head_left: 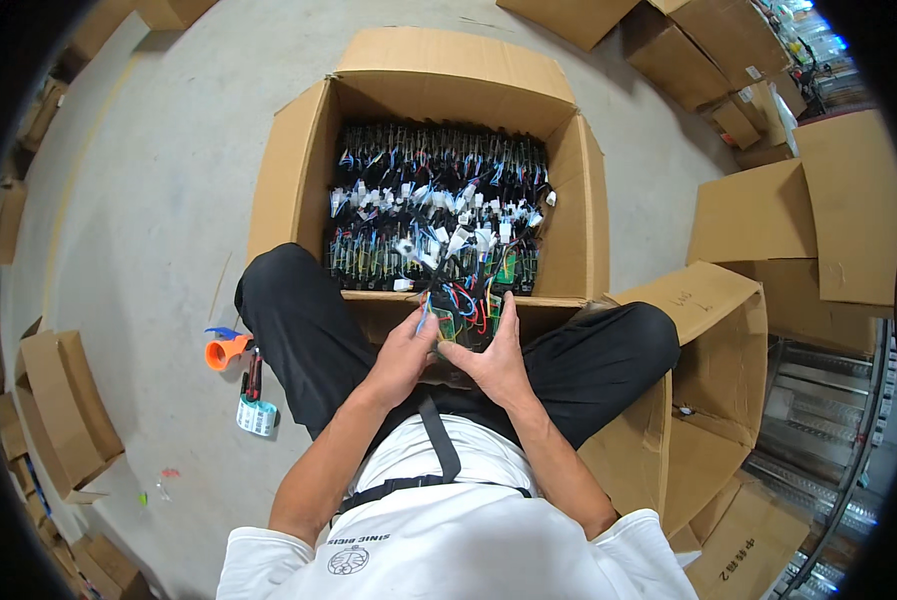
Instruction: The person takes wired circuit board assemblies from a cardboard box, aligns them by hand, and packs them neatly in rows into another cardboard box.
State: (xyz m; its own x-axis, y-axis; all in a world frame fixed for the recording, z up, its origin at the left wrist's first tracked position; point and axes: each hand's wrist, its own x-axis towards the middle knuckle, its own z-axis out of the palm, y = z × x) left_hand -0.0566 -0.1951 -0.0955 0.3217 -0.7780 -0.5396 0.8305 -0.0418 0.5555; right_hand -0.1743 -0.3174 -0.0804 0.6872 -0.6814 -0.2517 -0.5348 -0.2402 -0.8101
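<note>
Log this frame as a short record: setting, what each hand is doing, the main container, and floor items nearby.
setting: person seated on a concrete floor among cardboard boxes
left hand: grips a small green circuit board with coloured wires
right hand: holds the same board from the other side
main container: open cardboard box packed with rows of wired boards
floor items: orange tool, screwdriver

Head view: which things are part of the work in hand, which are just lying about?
In hand:
left hand
right hand
wired circuit board
open carton of boards

Lying about:
orange tool
screwdriver
empty carton
</note>
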